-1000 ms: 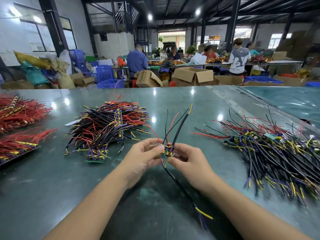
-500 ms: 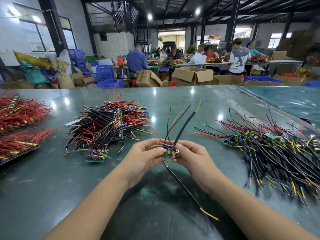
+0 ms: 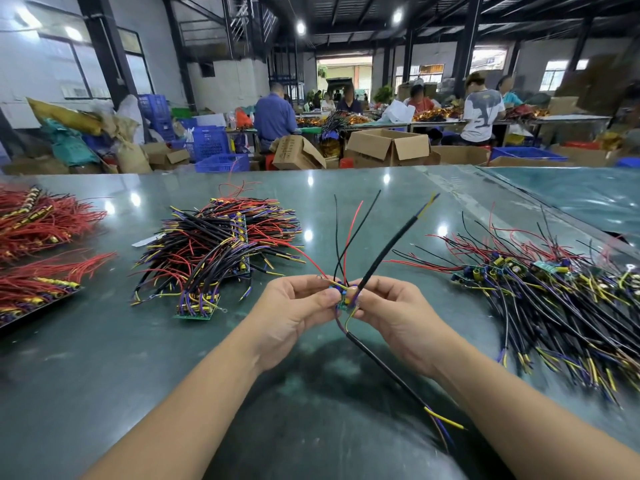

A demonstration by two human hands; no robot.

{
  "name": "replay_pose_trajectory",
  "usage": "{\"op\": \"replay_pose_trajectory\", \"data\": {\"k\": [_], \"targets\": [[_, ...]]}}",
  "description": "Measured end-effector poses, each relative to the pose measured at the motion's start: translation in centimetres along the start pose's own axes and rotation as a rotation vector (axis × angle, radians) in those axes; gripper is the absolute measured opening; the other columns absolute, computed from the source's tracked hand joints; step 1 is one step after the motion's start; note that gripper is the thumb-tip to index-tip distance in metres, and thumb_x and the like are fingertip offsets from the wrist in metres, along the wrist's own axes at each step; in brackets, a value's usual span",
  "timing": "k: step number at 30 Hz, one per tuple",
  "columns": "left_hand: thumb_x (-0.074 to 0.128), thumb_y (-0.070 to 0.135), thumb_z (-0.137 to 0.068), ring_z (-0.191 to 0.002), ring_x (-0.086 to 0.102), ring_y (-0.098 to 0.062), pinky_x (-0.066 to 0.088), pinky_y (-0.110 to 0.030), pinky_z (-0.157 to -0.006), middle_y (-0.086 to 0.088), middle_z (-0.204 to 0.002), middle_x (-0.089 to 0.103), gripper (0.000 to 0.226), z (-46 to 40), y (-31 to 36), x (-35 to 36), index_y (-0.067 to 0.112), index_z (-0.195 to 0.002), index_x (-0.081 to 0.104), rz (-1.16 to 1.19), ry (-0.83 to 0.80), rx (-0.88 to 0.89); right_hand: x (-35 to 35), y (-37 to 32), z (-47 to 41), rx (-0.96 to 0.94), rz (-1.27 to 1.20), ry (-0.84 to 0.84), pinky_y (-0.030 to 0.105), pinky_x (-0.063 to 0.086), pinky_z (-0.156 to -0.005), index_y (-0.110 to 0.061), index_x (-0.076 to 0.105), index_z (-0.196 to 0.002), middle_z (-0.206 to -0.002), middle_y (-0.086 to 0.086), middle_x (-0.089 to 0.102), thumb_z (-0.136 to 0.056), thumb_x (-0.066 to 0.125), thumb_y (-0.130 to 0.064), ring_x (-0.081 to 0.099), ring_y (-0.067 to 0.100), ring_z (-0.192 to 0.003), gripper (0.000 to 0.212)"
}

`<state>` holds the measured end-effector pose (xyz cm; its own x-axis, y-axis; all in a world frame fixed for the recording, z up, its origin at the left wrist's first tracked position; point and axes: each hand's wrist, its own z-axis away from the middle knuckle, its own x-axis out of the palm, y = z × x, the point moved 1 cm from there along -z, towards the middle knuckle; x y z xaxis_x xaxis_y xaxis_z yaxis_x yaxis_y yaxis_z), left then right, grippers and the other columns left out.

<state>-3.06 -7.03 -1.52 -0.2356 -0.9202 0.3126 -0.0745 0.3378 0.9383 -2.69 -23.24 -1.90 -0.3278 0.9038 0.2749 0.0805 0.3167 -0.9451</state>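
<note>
The person's left forearm (image 3: pixel 194 403) and right forearm (image 3: pixel 519 410) are bare up to the picture's edge, as are the left hand (image 3: pixel 294 306) and right hand (image 3: pixel 398 313).

Light is bright and even: 2 ceiling lamps (image 3: pixel 300 28) at 12 o'clock and the windows (image 3: pixel 59 64) at 10 o'clock burn out to white and repeat as small glare spots on the glossy table (image 3: pixel 86 358). A soft shadow lies at 6 o'clock below the left hand (image 3: pixel 294 308) and right hand (image 3: pixel 396 308), whose pinched small wired board (image 3: pixel 343 300) is sharp. The wide lens bows pillars (image 3: pixel 100 46) and table edges toward 3 and 9 o'clock, and the wire pile (image 3: pixel 571 323) at 4 o'clock smears.
</note>
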Motion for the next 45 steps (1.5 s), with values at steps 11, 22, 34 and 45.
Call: {"op": "replay_pose_trajectory", "data": {"k": [11, 22, 34, 45], "targets": [[0.061, 0.002, -0.074, -0.079, 0.072, -0.022, 0.057, -0.026, -0.07, -0.015, -0.089, 0.073, 0.017, -0.1, 0.2, -0.2, 0.003, -0.084, 0.075, 0.107, -0.086, -0.034, 0.3, -0.8, 0.2, 0.007, -0.108, -0.132, 0.022, 0.052, -0.072, -0.008, 0.075, -0.076, -0.08, 0.007, 0.072, -0.061, 0.073, -0.023, 0.063, 0.013, -0.071, 0.021], [0.065, 0.001, -0.084, -0.072, 0.064, -0.009, 0.056, -0.023, -0.074, -0.004, -0.086, 0.071, 0.026, -2.1, -0.2, -2.9, -0.003, -0.11, 0.064, -0.145, 0.456, 0.037, -0.9, 0.3, -0.8, 0.01, 0.013, 0.157, 0.019, 0.049, -0.062, -0.012, 0.071, -0.074, -0.07, 0.002, 0.068, -0.084, 0.065, 0.0, 0.056, 0.011, -0.062, 0.017], [0.056, 0.009, -0.093, -0.071, 0.058, -0.008, 0.049, -0.015, -0.063, 0.003, -0.08, 0.068, 0.018, -0.6, 0.5, -0.4, 0.02, -0.088, 0.069, -0.477, 0.227, 0.125, -0.1, 0.2, -0.3, 0.032, 0.156, 0.094, 0.02, 0.047, -0.053, -0.008, 0.064, -0.084, -0.063, 0.002, 0.063, -0.085, 0.066, -0.003, 0.057, 0.012, -0.05, 0.005], [0.064, 0.007, -0.086, -0.068, 0.064, -0.01, 0.054, -0.019, -0.065, -0.004, -0.073, 0.071, 0.008, -0.5, -0.5, 0.2, 0.007, -0.081, 0.07, -0.39, 0.095, 0.056, 0.5, 0.5, -0.1, -0.002, 0.331, -0.006, 0.018, 0.048, -0.056, -0.007, 0.065, -0.083, -0.06, 0.0, 0.063, -0.091, 0.058, -0.002, 0.056, 0.009, -0.051, 0.012]]}}
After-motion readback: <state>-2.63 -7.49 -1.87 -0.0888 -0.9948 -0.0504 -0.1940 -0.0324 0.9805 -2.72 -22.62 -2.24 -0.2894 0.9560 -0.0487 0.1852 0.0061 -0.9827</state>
